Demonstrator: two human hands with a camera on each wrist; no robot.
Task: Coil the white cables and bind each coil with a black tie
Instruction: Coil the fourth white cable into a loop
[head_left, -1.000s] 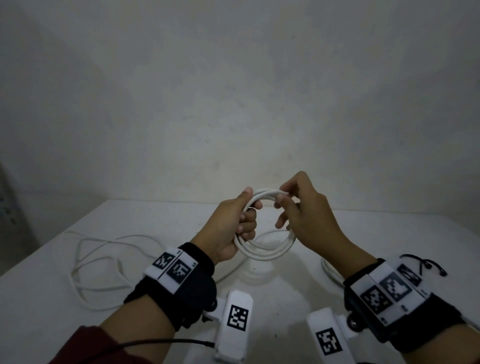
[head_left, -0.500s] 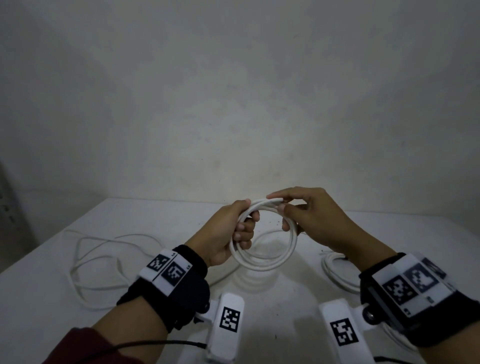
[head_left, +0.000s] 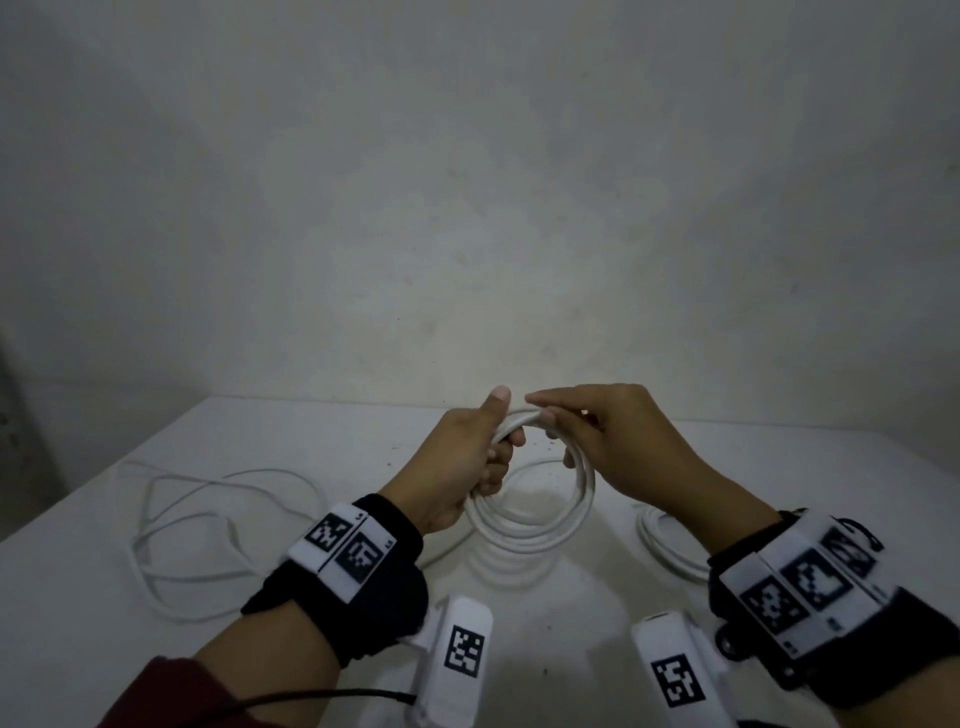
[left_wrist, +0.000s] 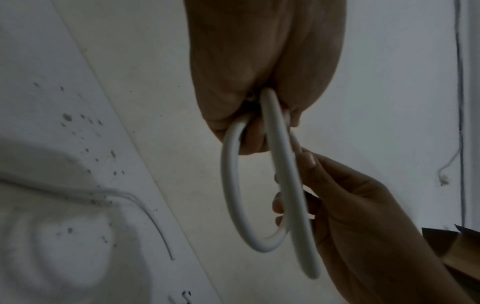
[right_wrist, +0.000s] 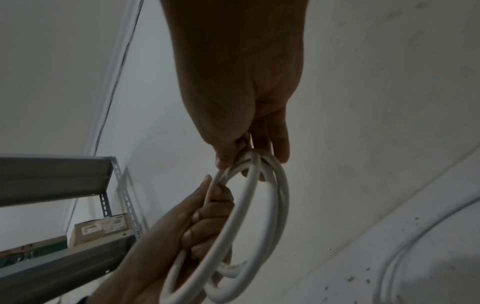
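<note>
Coiling: I hold a white coil (head_left: 530, 525) up over the table (head_left: 311, 431), its turns stacked and hanging below my hands.
Left hand (head_left: 462, 457): fingers curled tight round the left side of the coil, thumb up along the top, so this hand carries the bundle.
Right hand (head_left: 618, 441): thumb and fingers pinch the top strand just beside my left thumb; the other fingers lie along the right side of the loop.
Right wrist view: the turns fan apart a little where they leave my fingers (right_wrist: 275, 144), so the bundle is not yet snug.
Loose tail: one strand runs from the coil down to the left and joins slack cable (head_left: 171, 519) lying in open loops on the table, well apart from my hands.
Second cable (head_left: 670, 551): it lies on the table to the right, partly hidden under my right forearm.
Key relation: the slack lies to the left of the grip, on the left hand's side, while the free working hand is the right; I judge the next turn must be drawn across under the coil toward the right.
Black tie: I cannot pick one out for certain.
Risk: easing the left grip would likely let the turns spring open.
</note>
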